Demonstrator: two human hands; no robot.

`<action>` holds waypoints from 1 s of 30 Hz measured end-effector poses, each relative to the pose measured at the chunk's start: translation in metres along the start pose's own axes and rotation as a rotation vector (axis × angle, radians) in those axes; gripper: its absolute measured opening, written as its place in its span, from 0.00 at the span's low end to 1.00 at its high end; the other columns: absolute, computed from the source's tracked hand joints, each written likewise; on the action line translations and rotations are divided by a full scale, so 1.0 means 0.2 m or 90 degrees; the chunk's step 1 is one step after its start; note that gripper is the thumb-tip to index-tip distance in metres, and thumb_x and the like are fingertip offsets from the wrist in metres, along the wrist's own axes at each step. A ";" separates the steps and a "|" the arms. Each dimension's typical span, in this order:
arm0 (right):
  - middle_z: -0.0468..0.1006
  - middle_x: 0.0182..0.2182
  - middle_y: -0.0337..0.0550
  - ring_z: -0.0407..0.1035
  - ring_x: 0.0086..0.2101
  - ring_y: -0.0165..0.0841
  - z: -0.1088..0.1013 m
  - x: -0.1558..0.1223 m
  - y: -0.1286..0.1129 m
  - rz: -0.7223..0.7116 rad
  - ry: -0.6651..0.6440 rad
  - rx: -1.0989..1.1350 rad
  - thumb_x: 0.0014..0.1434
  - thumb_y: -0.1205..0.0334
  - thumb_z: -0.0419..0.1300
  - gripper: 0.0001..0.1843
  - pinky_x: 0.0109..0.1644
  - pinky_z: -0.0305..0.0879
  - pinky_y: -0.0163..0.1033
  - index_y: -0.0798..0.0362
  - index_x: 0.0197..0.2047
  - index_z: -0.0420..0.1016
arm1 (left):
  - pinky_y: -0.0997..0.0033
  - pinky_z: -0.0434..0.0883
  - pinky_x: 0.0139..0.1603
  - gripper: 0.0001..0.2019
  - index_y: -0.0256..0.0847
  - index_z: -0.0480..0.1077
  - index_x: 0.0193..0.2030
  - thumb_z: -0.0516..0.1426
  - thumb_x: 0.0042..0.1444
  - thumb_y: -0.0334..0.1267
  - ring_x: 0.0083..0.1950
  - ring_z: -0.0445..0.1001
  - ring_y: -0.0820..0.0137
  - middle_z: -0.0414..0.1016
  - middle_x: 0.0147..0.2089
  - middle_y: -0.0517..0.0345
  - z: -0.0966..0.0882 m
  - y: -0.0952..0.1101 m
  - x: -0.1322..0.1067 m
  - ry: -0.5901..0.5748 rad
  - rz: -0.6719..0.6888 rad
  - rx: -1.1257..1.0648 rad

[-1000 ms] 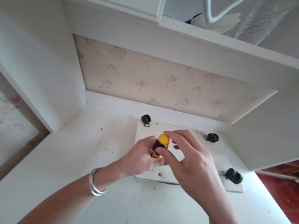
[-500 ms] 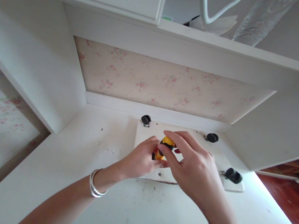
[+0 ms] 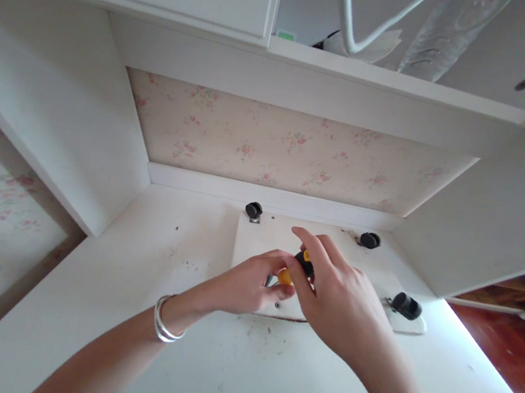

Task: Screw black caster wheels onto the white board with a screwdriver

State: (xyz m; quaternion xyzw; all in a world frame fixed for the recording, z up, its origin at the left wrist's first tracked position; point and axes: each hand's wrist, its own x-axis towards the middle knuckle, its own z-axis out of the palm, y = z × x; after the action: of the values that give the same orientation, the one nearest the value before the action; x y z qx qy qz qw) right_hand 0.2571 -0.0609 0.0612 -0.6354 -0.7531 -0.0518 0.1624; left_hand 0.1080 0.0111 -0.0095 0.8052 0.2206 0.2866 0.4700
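Note:
A yellow-and-black screwdriver [image 3: 285, 276] is held between my two hands above a white board; its shaft and tip are hidden. My right hand [image 3: 334, 290] curls its thumb and fingers around the black part of the handle, its index finger raised along it. My left hand [image 3: 252, 283] closes on the yellow end, with a small dark part showing between its fingers that I cannot make out. Beneath both hands lies the white board [image 3: 255, 239], with black caster wheels at its corners: one at back left [image 3: 254, 210], one at back right [image 3: 370, 240], one at front right [image 3: 406, 306].
The board rests on a white desktop [image 3: 163, 355] with side panels left and right. Overhead, a shelf [image 3: 404, 86] holds a clear plastic bottle [image 3: 450, 36] and a bent white rod [image 3: 354, 36]. Floral wallpaper [image 3: 297, 142] covers the back. Reddish wooden floor [image 3: 494, 352] shows at right.
My right hand has turned the screwdriver, so more of its black part shows and less of the yellow top. Its index finger has lifted. The view has shifted slightly.

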 end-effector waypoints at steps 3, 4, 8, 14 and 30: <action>0.72 0.54 0.50 0.75 0.34 0.38 -0.03 -0.01 0.00 -0.032 -0.035 0.036 0.68 0.61 0.46 0.23 0.33 0.67 0.43 0.49 0.65 0.56 | 0.71 0.69 0.40 0.05 0.42 0.71 0.39 0.55 0.60 0.31 0.38 0.71 0.70 0.75 0.36 0.60 -0.01 0.01 0.00 -0.029 -0.032 -0.059; 0.72 0.54 0.51 0.75 0.34 0.38 -0.04 -0.01 0.00 -0.037 -0.041 0.041 0.68 0.61 0.47 0.23 0.33 0.66 0.43 0.49 0.65 0.55 | 0.71 0.69 0.40 0.05 0.42 0.72 0.39 0.56 0.58 0.31 0.38 0.72 0.69 0.75 0.37 0.61 -0.02 0.00 0.00 -0.013 -0.041 -0.068; 0.76 0.47 0.47 0.74 0.29 0.37 -0.02 0.00 -0.01 0.001 -0.024 0.013 0.68 0.53 0.51 0.21 0.28 0.60 0.41 0.47 0.61 0.60 | 0.72 0.67 0.38 0.07 0.41 0.70 0.33 0.64 0.50 0.34 0.36 0.70 0.70 0.72 0.35 0.62 0.00 -0.02 0.02 0.100 -0.046 -0.010; 0.74 0.49 0.44 0.73 0.31 0.35 -0.03 -0.02 0.02 -0.027 -0.060 0.089 0.67 0.63 0.49 0.15 0.34 0.64 0.42 0.46 0.56 0.61 | 0.67 0.69 0.45 0.17 0.43 0.72 0.47 0.66 0.52 0.43 0.43 0.70 0.68 0.69 0.45 0.56 -0.01 -0.06 -0.02 0.123 -0.036 0.012; 0.74 0.47 0.45 0.72 0.30 0.34 0.04 -0.16 0.11 0.034 0.074 0.086 0.65 0.51 0.55 0.16 0.31 0.68 0.42 0.47 0.53 0.63 | 0.70 0.67 0.42 0.10 0.43 0.72 0.42 0.53 0.67 0.44 0.38 0.70 0.69 0.73 0.39 0.57 0.08 -0.13 -0.49 0.214 -0.199 0.045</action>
State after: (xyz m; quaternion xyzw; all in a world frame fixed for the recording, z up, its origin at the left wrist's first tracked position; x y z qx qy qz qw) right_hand 0.2821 -0.0837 0.0407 -0.6390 -0.7269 -0.0337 0.2495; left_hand 0.0443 -0.0488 -0.0639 0.7183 0.4278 0.3323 0.4366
